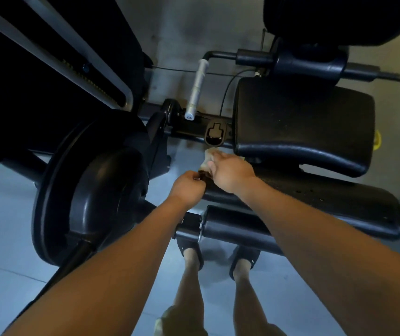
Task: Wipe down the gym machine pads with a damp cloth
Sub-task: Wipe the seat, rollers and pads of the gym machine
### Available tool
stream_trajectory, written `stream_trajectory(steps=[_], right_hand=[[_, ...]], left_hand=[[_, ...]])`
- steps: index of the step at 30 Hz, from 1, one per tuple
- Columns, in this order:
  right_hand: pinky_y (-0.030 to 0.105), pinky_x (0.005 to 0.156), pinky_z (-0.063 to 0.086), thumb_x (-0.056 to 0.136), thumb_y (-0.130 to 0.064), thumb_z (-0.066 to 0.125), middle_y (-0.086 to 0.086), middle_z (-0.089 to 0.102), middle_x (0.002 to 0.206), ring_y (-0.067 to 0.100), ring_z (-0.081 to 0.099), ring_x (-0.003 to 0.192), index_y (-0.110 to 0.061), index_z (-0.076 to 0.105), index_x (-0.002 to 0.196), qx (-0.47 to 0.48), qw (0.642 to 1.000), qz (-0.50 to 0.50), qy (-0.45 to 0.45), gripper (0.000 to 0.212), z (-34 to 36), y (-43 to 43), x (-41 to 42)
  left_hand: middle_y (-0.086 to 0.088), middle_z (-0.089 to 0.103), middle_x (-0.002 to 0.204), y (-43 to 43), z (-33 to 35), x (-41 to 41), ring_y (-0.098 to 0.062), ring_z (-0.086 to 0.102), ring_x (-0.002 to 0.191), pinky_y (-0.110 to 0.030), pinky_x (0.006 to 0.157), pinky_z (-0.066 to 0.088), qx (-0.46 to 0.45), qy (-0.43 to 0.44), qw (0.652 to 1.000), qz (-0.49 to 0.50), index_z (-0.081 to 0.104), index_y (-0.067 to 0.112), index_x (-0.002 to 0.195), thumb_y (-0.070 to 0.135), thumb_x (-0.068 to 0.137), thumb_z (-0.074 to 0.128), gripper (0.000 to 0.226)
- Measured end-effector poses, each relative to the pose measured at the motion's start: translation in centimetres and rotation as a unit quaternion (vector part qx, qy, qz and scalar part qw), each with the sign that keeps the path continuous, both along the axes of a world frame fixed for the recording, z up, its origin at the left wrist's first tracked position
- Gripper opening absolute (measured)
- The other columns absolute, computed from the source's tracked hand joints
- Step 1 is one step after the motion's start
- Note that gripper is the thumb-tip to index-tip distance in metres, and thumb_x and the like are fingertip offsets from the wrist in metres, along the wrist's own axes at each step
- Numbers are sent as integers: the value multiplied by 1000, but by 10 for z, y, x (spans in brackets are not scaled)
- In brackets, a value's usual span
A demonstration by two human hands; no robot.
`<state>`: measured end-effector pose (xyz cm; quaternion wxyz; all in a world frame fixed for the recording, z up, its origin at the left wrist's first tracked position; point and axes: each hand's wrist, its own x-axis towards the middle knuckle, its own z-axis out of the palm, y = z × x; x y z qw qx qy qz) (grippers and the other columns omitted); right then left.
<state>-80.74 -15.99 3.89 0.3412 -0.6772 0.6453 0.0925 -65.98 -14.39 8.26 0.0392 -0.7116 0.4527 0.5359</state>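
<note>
**Item under inspection.** The cloth (209, 162) is pale and bunched. It is held in the air between my two hands, just off the left end of the long lower pad (327, 202) and below the front lip of the seat pad (303, 122). I cannot confirm that it touches either pad, and its lower end is in shadow.

**Risks, as judged.**
- The cloth is wadded small, so only a narrow face would meet the vinyl and strips of pad could go unwiped.
- If it is overwet, drips may land on the tiled floor (12, 226) near my sandalled feet and make it slippery.
- The roller pad (237, 225) sits low in front of my shins, so leaning further in could knock my legs against it.

**Hands.**
- My right hand (230, 172) is closed round the upper bulk of the cloth, knuckles up.
- My left hand (189, 187) has its fingers curled and pinches the darker lower end between thumb and fingertips.
- Neither hand rests on the machine.

**Surroundings.** A round black housing (92, 190) stands to the left, and a silver handle (196, 88) lies beyond it.
</note>
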Motion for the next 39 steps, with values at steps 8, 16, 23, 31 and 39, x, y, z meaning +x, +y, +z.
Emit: stream_trajectory(steps=[8, 16, 23, 31, 39], right_hand=[[50, 118, 34, 107, -36, 40, 11, 31, 164, 32, 34, 147, -17, 27, 159, -9, 997, 34, -67, 56, 0, 25, -25], [49, 102, 44, 102, -36, 36, 3, 55, 143, 29, 53, 126, -25, 51, 138, 60, 992, -33, -102, 40, -7, -9, -4], [43, 83, 41, 101, -44, 30, 9, 56, 110, 30, 52, 104, -14, 54, 106, 148, 984, -41, -89, 39, -18, -38, 6], [37, 69, 43, 90, -33, 51, 4, 60, 102, 26, 57, 87, -23, 57, 101, 213, 977, -12, -22, 16, -14, -60, 19], [42, 86, 42, 107, -40, 26, 8, 63, 117, 32, 57, 112, -18, 59, 126, 55, 995, -47, -64, 43, -20, -25, 10]], left_hand=[[-2, 64, 80, -9, -2, -11, -20, 60, 73, -28, 58, 43, -6, -39, 987, -153, 67, 14, 91, 37, 88, 74, 25], [5, 56, 63, 2, -20, -13, -11, 49, 55, -25, 47, 34, -38, -68, 995, -66, 61, 25, 72, 35, 87, 79, 25], [4, 63, 77, -2, -26, -13, -9, 57, 69, -24, 53, 39, -32, -82, 993, -82, 73, 27, 110, 42, 83, 82, 33], [-7, 70, 106, 0, -30, -14, -19, 60, 87, -33, 76, 51, -12, -86, 995, -51, 69, 12, 122, 40, 84, 82, 49], [0, 64, 82, -7, -29, -18, -16, 61, 75, -26, 60, 44, 8, -108, 992, -65, 72, 15, 94, 40, 79, 86, 32]])
